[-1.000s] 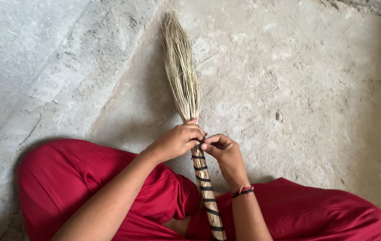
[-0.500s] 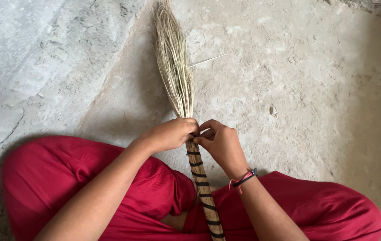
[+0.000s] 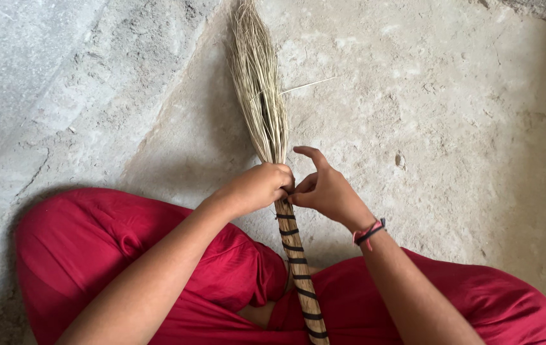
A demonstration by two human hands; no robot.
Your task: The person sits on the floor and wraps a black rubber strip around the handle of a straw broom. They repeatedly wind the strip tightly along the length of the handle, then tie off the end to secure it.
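**Both hands meet at a broom's neck**

Rough concrete floor [image 3: 452,128] fills my head view. My left hand [image 3: 257,187] has its grip closed round the grass broom [image 3: 261,96] at the neck; my right hand [image 3: 327,188] pinches beside it, forefinger lifted, above red trousers [image 3: 94,255].

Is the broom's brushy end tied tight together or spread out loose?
Mostly bunched. The broom bristles narrow to where the left hand grips them, fanning slightly above; one stray straw sticks sideways.

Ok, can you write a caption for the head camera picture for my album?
A seated person in red clothes grips a grass broom with the left hand while the right hand touches its black-banded handle.
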